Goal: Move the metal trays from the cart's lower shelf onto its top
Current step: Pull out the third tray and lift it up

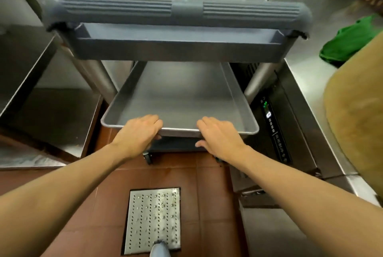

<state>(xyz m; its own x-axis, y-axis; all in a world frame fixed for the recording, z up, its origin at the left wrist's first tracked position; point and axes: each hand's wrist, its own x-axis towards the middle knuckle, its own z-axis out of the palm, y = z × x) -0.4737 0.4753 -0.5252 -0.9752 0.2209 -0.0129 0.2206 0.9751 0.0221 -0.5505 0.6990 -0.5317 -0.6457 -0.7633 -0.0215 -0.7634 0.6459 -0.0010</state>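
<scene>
Both hands grip the near rim of a shallow rectangular metal tray, the left hand and right hand closed over its edge, fingers above and thumbs beneath; the tray juts out from the lower shelf, under the grey plastic cart top and its ribbed grey handle; steel legs flank it; a perforated steel floor drain cover lies below on brown tiles; a green cloth rests on the steel counter to the right.

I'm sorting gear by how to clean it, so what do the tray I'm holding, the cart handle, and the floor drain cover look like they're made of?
The tray looks like brushed metal, probably aluminium or steel: dull grey sheen, thin rolled rim. The cart handle looks like moulded grey plastic, matte with ribbed grooves. The floor drain cover looks like perforated stainless steel: shiny, with rows of punched holes. Both hands, left hand and right hand, grip the tray's near rim.
</scene>
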